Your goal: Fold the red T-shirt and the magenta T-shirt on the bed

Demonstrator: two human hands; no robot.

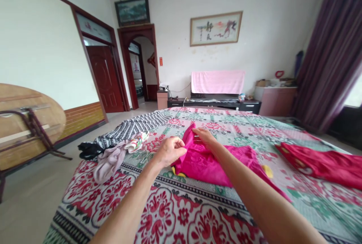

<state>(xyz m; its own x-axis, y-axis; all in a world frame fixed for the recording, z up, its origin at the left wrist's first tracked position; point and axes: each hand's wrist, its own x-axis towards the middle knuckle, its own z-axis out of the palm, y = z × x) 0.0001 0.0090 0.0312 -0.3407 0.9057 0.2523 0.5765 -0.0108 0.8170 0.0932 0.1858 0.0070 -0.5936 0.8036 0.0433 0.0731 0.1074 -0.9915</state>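
Note:
A bright pink garment (207, 163) lies on the bed's patterned cover (181, 210), with yellow patches showing at its edges. My left hand (169, 150) is closed in a pinch on the garment's left edge. My right hand (205, 136) lies with fingers stretched flat on the garment's far end, pressing the fabric down. Both forearms reach in from the bottom of the view.
A pile of clothes (118, 144), striped, black and mauve, lies at the bed's left corner. A red garment (325, 163) lies on the right side. A folded round table (25, 119) leans at the left wall. A low cabinet with a pink cloth (217, 82) stands beyond the bed.

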